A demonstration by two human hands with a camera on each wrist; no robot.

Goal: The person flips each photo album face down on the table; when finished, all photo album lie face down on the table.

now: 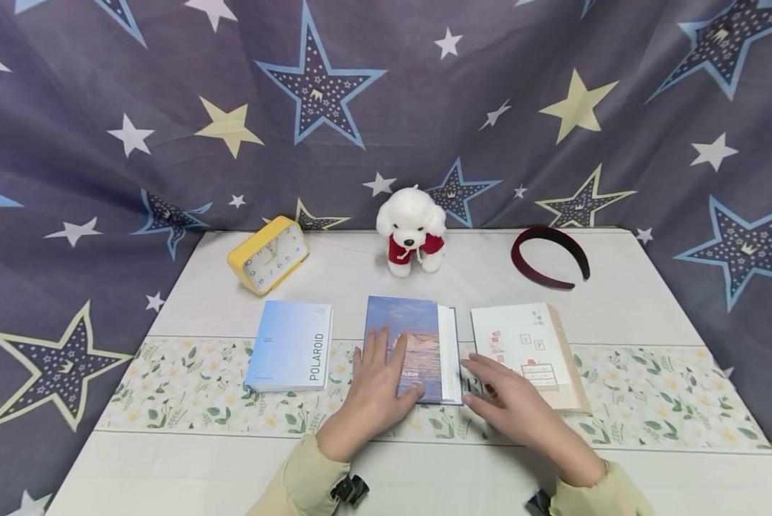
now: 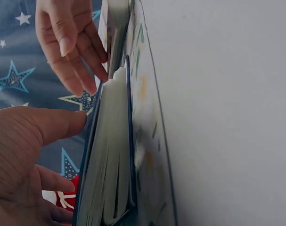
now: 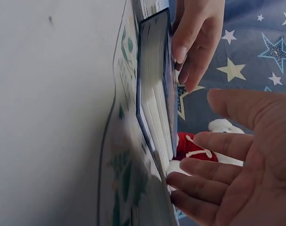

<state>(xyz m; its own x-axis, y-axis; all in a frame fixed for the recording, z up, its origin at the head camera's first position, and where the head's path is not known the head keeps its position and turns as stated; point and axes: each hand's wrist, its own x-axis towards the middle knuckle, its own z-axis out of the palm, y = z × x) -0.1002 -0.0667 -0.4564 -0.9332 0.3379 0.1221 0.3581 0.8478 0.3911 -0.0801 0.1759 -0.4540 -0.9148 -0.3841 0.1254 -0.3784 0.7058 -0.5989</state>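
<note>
A blue photo album (image 1: 406,315) with a sea-view cover lies in the middle of the table, its white page edges (image 2: 112,141) showing in the left wrist view. My left hand (image 1: 373,390) rests on the cover with the fingers spread. Just right of the album, my right hand (image 1: 515,401) is held with loosely bent fingers, empty. Its fingertips are at the album's right edge and overlap the lower left of a thick white book (image 1: 508,322) with a furniture drawing. In the right wrist view, the palm and fingers (image 3: 213,167) face the album.
To the left lies a pale blue Polaroid album (image 1: 285,344). Behind stand a yellow alarm clock (image 1: 269,256) and a white plush dog (image 1: 411,218) in red. A dark red headband (image 1: 527,269) lies at the back right. A star-patterned curtain (image 1: 373,72) hangs behind the table (image 1: 231,473).
</note>
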